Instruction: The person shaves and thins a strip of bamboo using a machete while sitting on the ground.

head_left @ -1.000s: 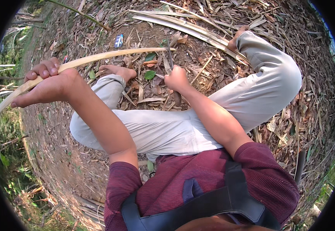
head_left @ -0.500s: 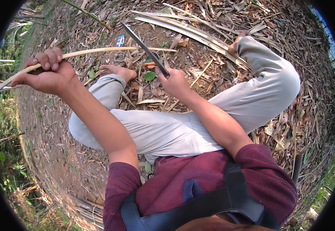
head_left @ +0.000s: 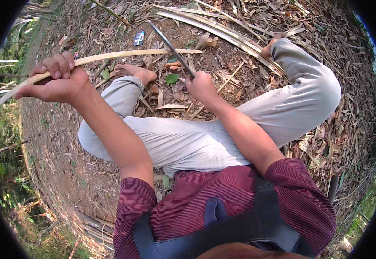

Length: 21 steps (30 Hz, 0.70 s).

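Your left hand (head_left: 61, 79) has its fingers curled over the pale strip (head_left: 123, 54), and your right hand (head_left: 203, 88) has its fingers wrapped around the knife (head_left: 180, 59); grip both firmly. Ahead of your right fingers, the blade (head_left: 162, 38) slants across the strip near its end, contact unclear, so a shallow, even angle should serve best. Turn the edge away from the bare foot (head_left: 139, 74) between your hands.

Ground (head_left: 183, 36) bearing pale strips (head_left: 227, 34); packet (head_left: 139, 38); leaves (head_left: 172, 78)
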### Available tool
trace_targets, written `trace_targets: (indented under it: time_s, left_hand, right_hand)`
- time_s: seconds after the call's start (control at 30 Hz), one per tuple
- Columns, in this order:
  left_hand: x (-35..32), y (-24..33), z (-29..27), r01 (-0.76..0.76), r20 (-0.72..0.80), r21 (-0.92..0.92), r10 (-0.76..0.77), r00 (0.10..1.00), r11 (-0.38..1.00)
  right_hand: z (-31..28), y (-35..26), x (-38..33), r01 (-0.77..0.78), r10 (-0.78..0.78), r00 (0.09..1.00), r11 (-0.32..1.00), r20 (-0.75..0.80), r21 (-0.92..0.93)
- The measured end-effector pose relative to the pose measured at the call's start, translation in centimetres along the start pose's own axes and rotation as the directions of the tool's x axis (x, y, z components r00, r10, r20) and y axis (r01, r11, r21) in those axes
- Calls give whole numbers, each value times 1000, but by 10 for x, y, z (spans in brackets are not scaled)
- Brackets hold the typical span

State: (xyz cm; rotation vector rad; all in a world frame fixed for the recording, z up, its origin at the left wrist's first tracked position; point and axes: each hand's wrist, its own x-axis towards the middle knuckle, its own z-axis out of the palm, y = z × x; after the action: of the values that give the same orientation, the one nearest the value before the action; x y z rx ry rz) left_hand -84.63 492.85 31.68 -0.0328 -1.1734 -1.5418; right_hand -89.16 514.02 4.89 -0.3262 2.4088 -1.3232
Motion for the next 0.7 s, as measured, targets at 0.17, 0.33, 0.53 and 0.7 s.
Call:
trace_targets:
  time_s: [0.17,0.33,0.53,0.7]
  left_hand:
    - [0,4,5,-46,40,25,45,998,999]
    - [-4,-1,8,-32,-36,58,34,999,998]
    - [-1,5,3,-49,-17,28,50,999,998]
    - [-18,7,16,-71,28,62,69,997,996]
  right_hand:
    - [-17,-41,-16,66,-72,996,989,45,130]
    - [2,-30,-17,73,-70,997,990,-29,122]
    - [-14,-40,-19,191,-191,982,976,-14,107]
    - [-14,-20,-4,-157,146,983,983,109,99]
